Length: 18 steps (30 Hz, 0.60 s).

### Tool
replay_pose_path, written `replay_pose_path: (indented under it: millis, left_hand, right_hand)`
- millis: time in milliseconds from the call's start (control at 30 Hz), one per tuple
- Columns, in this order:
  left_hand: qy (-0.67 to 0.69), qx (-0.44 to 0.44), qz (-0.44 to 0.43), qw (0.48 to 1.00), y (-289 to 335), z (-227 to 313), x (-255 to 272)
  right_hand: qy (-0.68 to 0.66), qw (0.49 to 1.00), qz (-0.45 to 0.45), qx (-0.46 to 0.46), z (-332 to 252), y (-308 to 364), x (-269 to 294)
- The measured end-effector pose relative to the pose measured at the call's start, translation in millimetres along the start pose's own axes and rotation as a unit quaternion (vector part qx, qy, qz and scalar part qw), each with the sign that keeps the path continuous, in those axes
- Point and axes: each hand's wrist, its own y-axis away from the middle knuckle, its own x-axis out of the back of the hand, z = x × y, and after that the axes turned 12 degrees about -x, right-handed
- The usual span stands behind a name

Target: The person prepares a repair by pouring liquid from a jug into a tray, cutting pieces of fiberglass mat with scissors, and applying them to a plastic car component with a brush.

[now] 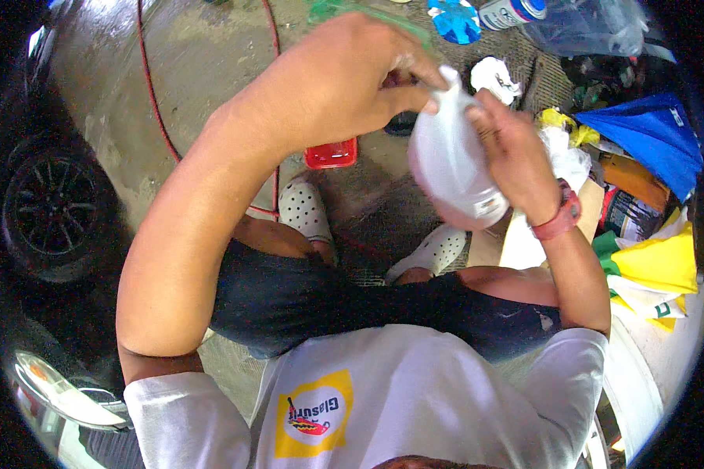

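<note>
My right hand is wrapped around the side of a translucent, whitish plastic container, rounded and tilted, held in the air above my feet. The container is slightly blurred, and I cannot tell its exact kind. At its upper end my left hand is closed, thumb and fingers pinching at a small white tip. Whether that tip belongs to the container or is a bit of cloth or paper I cannot tell. Below my left hand, a shallow red tray lies on the floor.
A red hose runs across the concrete floor. To the right lie a crumpled white wad, a blue cloth or bag, yellow-and-green packaging and a can with a blue lid. A car wheel stands at left.
</note>
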Motion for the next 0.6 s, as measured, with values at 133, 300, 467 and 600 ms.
replay_pose_path:
  millis: [133,300,467,600]
  left_hand:
    - [0.067,0.132,-0.049,0.988,27.0,8.3,-4.1]
    - [-0.005,0.12,-0.126,0.985,52.4,-12.0,-13.0]
    - [0.043,0.194,-0.066,0.978,64.2,-19.9,-9.3]
    - [0.011,0.254,-0.056,0.966,65.5,-16.0,-4.7]
  right_hand:
    - [-0.017,0.995,-0.036,0.09,-5.8,13.3,-64.5]
    - [0.003,0.993,-0.117,0.018,-32.5,11.9,-85.9]
    - [-0.028,0.993,-0.115,0.011,-40.5,-0.7,-92.6]
    - [-0.037,0.993,-0.108,0.016,-43.1,-4.8,-98.5]
